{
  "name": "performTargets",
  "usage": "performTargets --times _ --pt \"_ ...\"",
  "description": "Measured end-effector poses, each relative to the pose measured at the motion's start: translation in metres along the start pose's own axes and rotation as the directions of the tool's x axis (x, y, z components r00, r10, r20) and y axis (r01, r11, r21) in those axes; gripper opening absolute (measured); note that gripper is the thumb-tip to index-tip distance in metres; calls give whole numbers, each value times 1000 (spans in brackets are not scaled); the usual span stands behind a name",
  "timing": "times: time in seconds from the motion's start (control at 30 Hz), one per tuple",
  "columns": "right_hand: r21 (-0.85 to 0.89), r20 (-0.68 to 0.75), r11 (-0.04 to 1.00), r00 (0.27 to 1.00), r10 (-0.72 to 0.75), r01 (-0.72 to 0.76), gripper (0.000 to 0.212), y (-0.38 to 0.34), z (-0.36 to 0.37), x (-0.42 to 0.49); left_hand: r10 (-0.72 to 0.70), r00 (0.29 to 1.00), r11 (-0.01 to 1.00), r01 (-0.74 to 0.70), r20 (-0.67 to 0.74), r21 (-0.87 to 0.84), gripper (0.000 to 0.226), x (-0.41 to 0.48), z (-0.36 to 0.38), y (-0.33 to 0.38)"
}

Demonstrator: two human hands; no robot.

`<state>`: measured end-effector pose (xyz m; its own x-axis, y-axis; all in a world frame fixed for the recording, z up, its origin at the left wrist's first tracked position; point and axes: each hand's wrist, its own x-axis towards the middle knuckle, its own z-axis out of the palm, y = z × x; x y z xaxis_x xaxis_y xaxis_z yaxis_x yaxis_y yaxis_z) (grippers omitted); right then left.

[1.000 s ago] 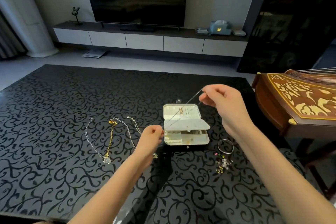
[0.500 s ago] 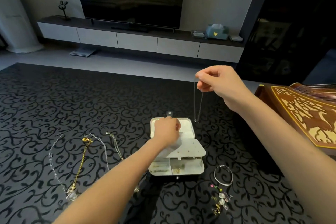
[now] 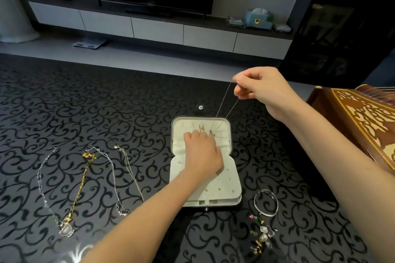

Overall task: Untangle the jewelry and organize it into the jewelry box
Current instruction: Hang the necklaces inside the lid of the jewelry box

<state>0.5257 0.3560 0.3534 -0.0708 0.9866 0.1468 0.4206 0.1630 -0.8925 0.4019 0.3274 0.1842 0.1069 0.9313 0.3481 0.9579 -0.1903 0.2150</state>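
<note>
The patterned black table fills the frame, with the open jewelry box at centre. Over the box lid, the left hand has its fingers curled down by the hooks, but whether they hold anything cannot be told. At upper right, the right hand pinches a thin chain running taut down into the lid. The task looks early on: one gold piece hangs inside, while four necklaces at lower left, a bangle and small charms at lower right are not yet stored.
</note>
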Motion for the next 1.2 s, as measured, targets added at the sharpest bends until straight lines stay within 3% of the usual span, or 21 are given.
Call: performTargets --times 0.17,0.37,0.7,1.0,1.2 --pt "-21 -32 999 999 -38 37 17 -2 8 -1 -21 980 996 4 -197 -84 14 -5 2 -1" --pt "-34 -59 997 996 -71 69 12 -11 7 3 -7 970 991 -26 -244 -131 15 -8 4 -3" --pt "-298 41 950 995 -89 97 15 18 15 -3 10 960 989 -51 -281 -142 13 -9 5 -4" --pt "-684 113 719 991 -66 126 14 63 38 -8 1 964 986 -46 -266 -163 10 -8 5 -5" --pt "-849 41 498 962 -272 176 24 89 54 -9 -3 967 982 -45 -256 -181 9 -6 6 -5"
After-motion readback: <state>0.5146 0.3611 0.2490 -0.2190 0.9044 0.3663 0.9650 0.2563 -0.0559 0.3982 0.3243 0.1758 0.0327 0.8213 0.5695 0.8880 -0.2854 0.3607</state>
